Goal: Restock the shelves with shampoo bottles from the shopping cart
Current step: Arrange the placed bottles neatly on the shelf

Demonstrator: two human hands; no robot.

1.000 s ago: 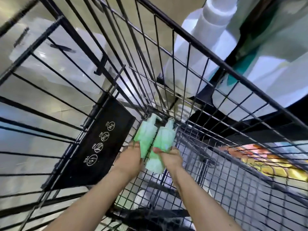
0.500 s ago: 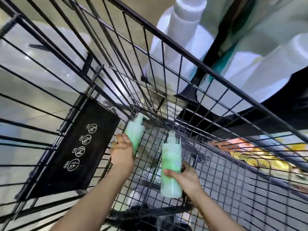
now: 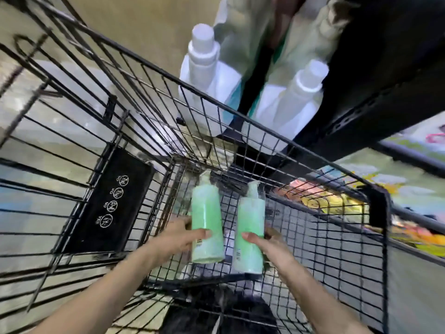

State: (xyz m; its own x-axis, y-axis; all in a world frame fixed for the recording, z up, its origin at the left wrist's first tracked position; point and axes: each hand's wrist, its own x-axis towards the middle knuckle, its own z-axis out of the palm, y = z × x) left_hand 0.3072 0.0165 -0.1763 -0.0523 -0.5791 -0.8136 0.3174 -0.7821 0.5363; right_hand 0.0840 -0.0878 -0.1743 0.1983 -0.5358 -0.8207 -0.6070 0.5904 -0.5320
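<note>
Two green shampoo bottles are held up inside a black wire shopping cart (image 3: 301, 150). The left hand (image 3: 178, 235) grips the left bottle (image 3: 207, 227) near its bottom, with the thumb on the front and the fingers curled round the back. The right hand (image 3: 267, 244) grips the right bottle (image 3: 250, 232) the same way, thumb on the front. Both bottles stand nearly upright with their caps pointing to the far end of the cart. They sit side by side with a small gap between them and do not touch.

The cart has wire walls on all sides. The right wall runs from the far end to a black corner piece (image 3: 378, 208) on the right. The left wall has a black flap with round white signs (image 3: 110, 201). The bottles are in the middle, away from both side walls, and the space above them is open. The top bar of the cart crosses just beyond the caps. The wire floor of the cart lies under the bottles.

Past the far right of the cart stands a dark shelf (image 3: 375, 75). Two big white jugs (image 3: 207, 75) with white caps stand there, one on the left and one on the right, just beyond the cart's bar. Lower on the right, through the wires, there are bright yellow and orange packs (image 3: 337, 201), too blurry to name. The floor (image 3: 149, 27) around the cart is pale and shiny.
</note>
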